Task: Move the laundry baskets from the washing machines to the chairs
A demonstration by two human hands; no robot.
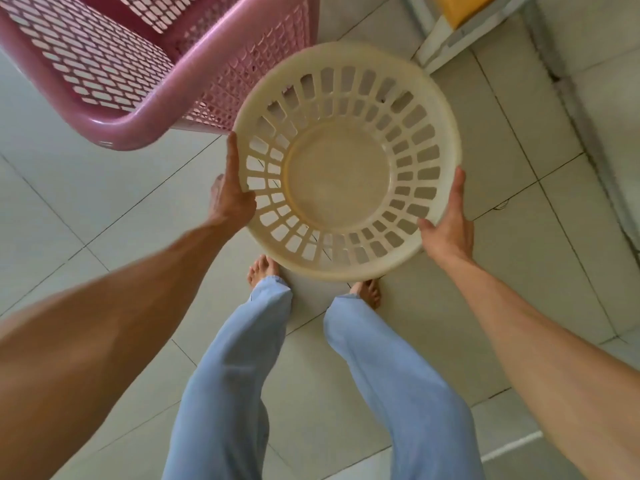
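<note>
A round cream plastic laundry basket (339,174) with slotted walls hangs empty above the tiled floor, in the middle of the head view. My left hand (231,192) grips its left rim, thumb inside. My right hand (448,223) grips the lower right rim. A larger pink perforated laundry basket (114,71) fills the top left, its corner just behind the cream basket's left edge. What the pink basket rests on is out of view.
Pale floor tiles (104,209) spread below. My legs in light blue trousers and bare feet (263,271) stand under the basket. At the top right are a white frame edge (446,39) with something yellow (460,8), and a tiled wall (602,98).
</note>
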